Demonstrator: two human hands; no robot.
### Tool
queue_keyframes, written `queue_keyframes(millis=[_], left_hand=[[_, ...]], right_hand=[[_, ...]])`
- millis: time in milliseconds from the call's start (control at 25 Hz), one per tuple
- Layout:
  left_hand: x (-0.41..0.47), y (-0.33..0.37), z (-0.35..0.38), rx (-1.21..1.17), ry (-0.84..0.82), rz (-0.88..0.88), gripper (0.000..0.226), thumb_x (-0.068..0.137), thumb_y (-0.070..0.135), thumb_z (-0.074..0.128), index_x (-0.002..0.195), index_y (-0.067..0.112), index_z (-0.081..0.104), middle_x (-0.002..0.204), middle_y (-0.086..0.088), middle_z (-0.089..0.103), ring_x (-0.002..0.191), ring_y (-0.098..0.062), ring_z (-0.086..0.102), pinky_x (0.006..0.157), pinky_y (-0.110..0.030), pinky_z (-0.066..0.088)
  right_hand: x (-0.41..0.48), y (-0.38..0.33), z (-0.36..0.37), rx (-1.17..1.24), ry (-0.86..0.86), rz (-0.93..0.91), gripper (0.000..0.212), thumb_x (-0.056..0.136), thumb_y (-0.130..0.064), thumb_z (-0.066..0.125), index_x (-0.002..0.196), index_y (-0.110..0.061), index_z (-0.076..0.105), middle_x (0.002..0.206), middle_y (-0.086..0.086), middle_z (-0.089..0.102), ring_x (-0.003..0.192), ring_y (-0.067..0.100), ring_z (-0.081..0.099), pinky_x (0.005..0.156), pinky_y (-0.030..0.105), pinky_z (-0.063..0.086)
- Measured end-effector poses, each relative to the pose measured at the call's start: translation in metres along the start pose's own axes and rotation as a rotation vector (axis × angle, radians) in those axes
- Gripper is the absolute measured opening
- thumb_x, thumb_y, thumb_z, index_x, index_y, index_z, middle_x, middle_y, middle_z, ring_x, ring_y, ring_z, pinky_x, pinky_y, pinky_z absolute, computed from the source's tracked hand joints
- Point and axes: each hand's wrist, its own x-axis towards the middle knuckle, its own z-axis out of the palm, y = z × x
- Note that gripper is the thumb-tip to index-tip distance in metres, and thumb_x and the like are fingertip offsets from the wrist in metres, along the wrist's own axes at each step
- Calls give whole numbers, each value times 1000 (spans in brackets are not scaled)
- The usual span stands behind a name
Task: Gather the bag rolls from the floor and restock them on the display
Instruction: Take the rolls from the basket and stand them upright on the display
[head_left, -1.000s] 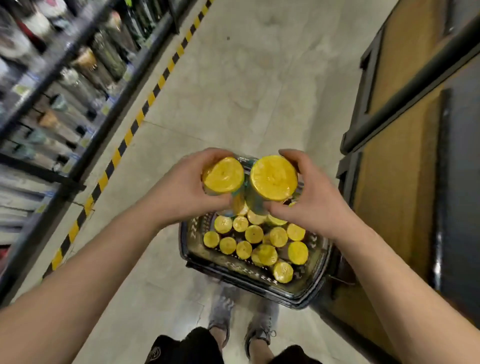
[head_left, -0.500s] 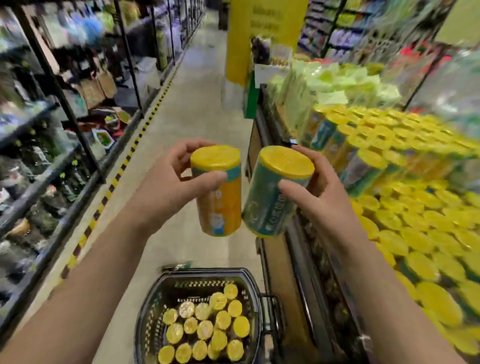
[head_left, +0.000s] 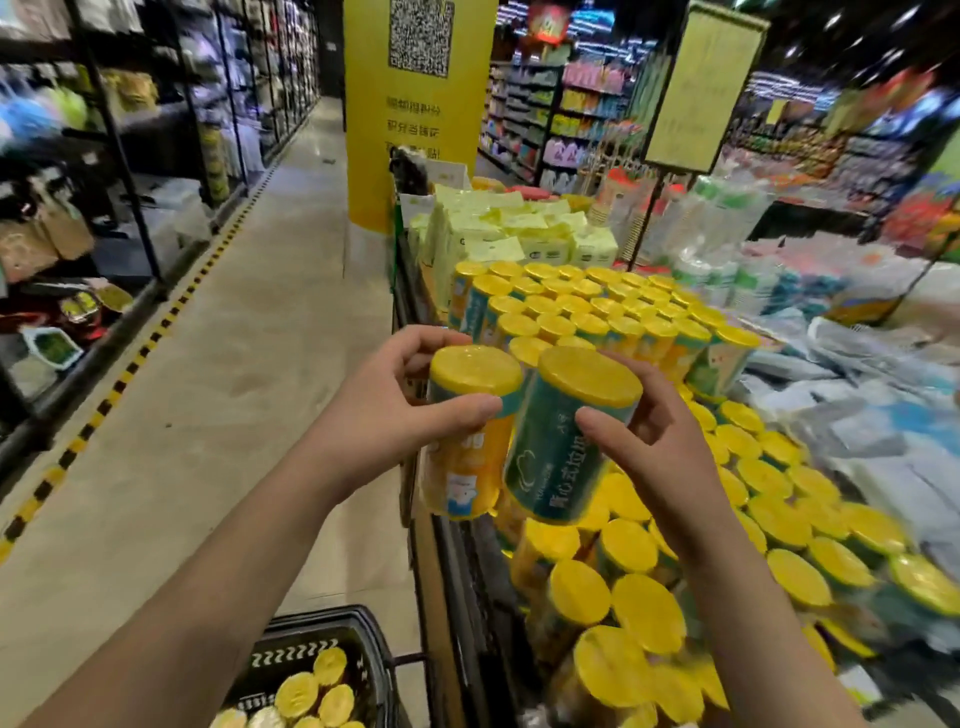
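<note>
The pale aisle floor (head_left: 249, 415) runs from near to far on the left, edged by a black-and-yellow striped line along dark store shelves (head_left: 104, 156) whose goods are blurred. The right side is taken up by the display (head_left: 457, 597), a low table with a dark near-left edge. It is packed with upright yellow-capped bag rolls, in a raised far block (head_left: 587, 306) and a lower near block (head_left: 644, 618). At the far end of the aisle stands a yellow pillar (head_left: 415, 130) with a QR code, and to its right a framed sign (head_left: 701, 88) rises on a thin post above the table. Pale green packs (head_left: 509, 228) are stacked just beyond the far block. At the near bottom edge, left of the display, a black basket (head_left: 322, 618) sits on the floor holding more bag rolls (head_left: 311, 691) that stand cap up. Above the display's left edge, the left hand (head_left: 384, 415) grips an orange-bodied roll (head_left: 467, 457), thumb across its near side and fingers curled behind it. The right hand (head_left: 660, 452) grips a teal roll (head_left: 556, 457) just beside it in the same way. The teal roll tilts, its cap leaning right, and it overlaps the orange-bodied roll; whether the two touch cannot be told.
</note>
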Motion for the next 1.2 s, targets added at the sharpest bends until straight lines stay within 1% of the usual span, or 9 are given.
queue_keyframes(millis=[160, 320, 440, 640, 760, 840, 1000, 1080, 1200], left_hand=[[37, -3, 106, 20, 80, -10, 67, 59, 46, 92, 120, 35, 65, 113, 10, 73, 107, -8, 68, 86, -32, 57], [66, 6, 180, 33, 156, -51, 71, 58, 46, 94, 120, 30, 64, 113, 6, 74, 108, -12, 69, 86, -32, 58], [80, 21, 221, 109, 212, -95, 77, 55, 50, 96, 122, 31, 63, 114, 7, 74, 107, -9, 69, 93, -39, 58], [94, 24, 245, 212, 214, -122, 81, 50, 60, 92, 123, 42, 64, 118, 17, 70, 112, -6, 67, 97, -41, 56], [104, 27, 254, 271, 170, -140, 78, 52, 62, 91, 124, 47, 62, 116, 26, 67, 110, -3, 67, 96, -39, 57], [115, 25, 258, 302, 142, -133, 79, 54, 63, 89, 126, 49, 60, 119, 26, 66, 112, -3, 66, 96, -37, 57], [146, 14, 263, 445, 130, -123, 76, 64, 55, 88, 132, 42, 56, 125, 24, 60, 112, 4, 59, 92, -25, 56], [170, 7, 269, 564, 100, -108, 75, 67, 52, 88, 132, 37, 54, 128, 19, 57, 113, 0, 56, 92, -26, 54], [206, -13, 274, 799, 30, -65, 78, 70, 51, 87, 135, 28, 52, 132, 10, 54, 119, -10, 52, 97, -28, 48]], right_hand=[[30, 47, -105, 16, -15, -10, 87, 59, -66, 85, 136, -38, 55, 132, -14, 65, 122, 8, 61, 103, 46, 51], [61, 77, -182, -10, -88, -26, 78, 62, -63, 84, 133, -45, 56, 133, -19, 63, 124, 5, 59, 102, 43, 52], [82, 85, -223, -5, -125, -29, 78, 60, -63, 82, 132, -45, 56, 130, -21, 63, 121, 1, 59, 100, 39, 53], [103, 95, -243, 6, -149, -63, 81, 58, -68, 82, 132, -47, 55, 131, -19, 63, 121, 4, 60, 101, 43, 53], [108, 94, -250, 0, -155, -44, 83, 58, -68, 82, 133, -48, 53, 131, -22, 61, 120, 1, 59, 99, 39, 54], [113, 97, -256, -21, -166, -36, 82, 60, -67, 85, 133, -49, 52, 130, -24, 60, 120, 0, 58, 98, 35, 54], [122, 104, -267, -57, -140, -43, 81, 60, -64, 84, 133, -50, 51, 129, -28, 58, 120, -3, 56, 96, 30, 52], [124, 109, -272, -69, -128, -46, 81, 59, -64, 83, 132, -49, 51, 127, -31, 57, 119, -5, 56, 96, 29, 51], [127, 115, -278, -85, -127, -59, 83, 59, -63, 83, 134, -46, 51, 126, -32, 55, 118, -5, 55, 95, 25, 51]])
